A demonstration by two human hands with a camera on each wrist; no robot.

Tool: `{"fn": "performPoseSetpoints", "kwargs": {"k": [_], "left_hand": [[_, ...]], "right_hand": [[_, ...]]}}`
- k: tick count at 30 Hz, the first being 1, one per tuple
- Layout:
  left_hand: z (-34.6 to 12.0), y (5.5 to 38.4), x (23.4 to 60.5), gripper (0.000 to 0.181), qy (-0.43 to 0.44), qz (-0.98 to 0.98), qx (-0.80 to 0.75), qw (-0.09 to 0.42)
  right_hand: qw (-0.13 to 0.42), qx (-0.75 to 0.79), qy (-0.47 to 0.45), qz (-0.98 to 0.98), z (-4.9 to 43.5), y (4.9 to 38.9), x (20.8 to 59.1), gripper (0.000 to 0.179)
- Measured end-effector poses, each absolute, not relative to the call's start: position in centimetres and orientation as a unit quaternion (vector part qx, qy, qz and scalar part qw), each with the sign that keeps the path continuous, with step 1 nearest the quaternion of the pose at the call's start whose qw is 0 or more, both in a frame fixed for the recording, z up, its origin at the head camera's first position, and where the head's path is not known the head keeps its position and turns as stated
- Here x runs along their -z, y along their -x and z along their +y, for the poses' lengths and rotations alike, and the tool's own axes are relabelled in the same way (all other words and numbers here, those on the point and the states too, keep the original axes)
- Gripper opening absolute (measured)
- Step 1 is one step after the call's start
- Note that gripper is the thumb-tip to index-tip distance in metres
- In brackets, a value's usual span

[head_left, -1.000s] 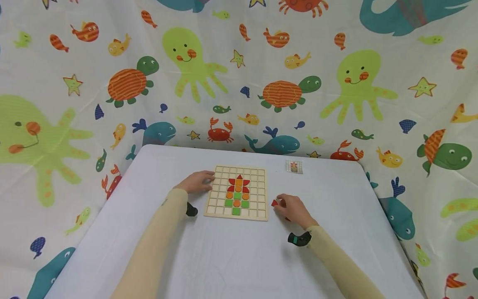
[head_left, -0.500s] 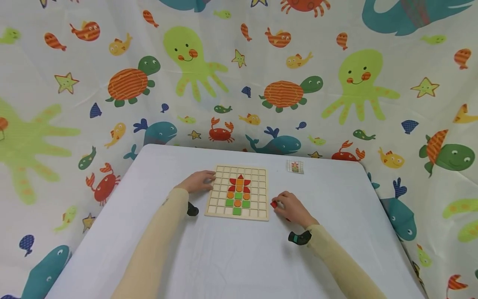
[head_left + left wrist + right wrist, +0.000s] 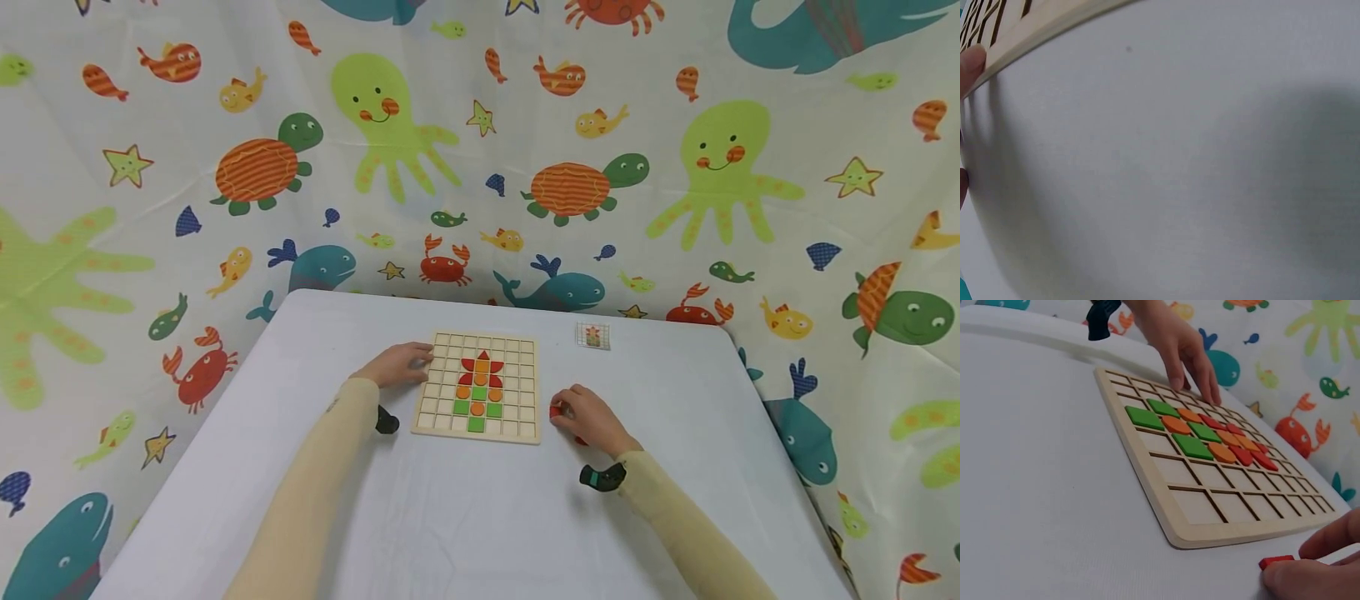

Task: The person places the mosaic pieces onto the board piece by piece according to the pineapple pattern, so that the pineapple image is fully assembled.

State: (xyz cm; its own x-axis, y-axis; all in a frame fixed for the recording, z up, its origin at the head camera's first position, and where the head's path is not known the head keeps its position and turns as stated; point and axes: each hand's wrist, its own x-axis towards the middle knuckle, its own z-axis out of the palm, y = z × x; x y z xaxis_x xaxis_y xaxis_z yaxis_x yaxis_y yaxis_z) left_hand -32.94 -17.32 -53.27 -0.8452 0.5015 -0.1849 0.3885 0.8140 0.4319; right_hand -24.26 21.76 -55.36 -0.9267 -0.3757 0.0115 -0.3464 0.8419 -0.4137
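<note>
A square wooden grid board (image 3: pixel 517 430) lies on the white table, its middle cells filled with green squares (image 3: pixel 1192 446), orange circles (image 3: pixel 1222 452) and red pieces (image 3: pixel 1265 460). My left hand (image 3: pixel 393 365) rests on the board's left edge, its fingertips on the rim, as the right wrist view also shows. Off the board's right side, my right hand (image 3: pixel 592 419) pinches a small red tile (image 3: pixel 1275 560) between thumb and forefinger, low over the table. The fingers cover part of that tile. Another red piece (image 3: pixel 581 441) peeks out under the right hand.
A small pattern card (image 3: pixel 592 336) with a printed grid and coloured figure lies beyond the board's back right corner. Behind the table (image 3: pixel 465 525) hangs a white cloth (image 3: pixel 450 242) printed with sea animals. Each wrist carries a black camera (image 3: pixel 602 478).
My right hand has turned the red tile slightly between its fingers, and less of the tile shows now. The left hand has stayed on the board's edge. The head view has shifted a little.
</note>
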Motion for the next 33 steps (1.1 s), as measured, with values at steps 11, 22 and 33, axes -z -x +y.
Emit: {"fn": "performPoseSetpoints", "kwargs": {"k": [11,22,33], "left_hand": [[-17.27,32.79,53.36,0.049,-0.223,0.943,-0.194,0.151],[-17.11,32.5,53.18,0.049,-0.218,0.943,-0.2,0.152],[-17.06,32.58,53.08,0.049,-0.214,0.944,-0.196,0.157]], "right_hand": [[0.034,0.155,0.236,0.959,21.83,24.11,55.45,0.026],[0.049,0.156,0.244,0.956,21.8,24.03,55.13,0.027],[0.027,0.221,0.189,0.956,21.69,23.83,55.76,0.025]]}}
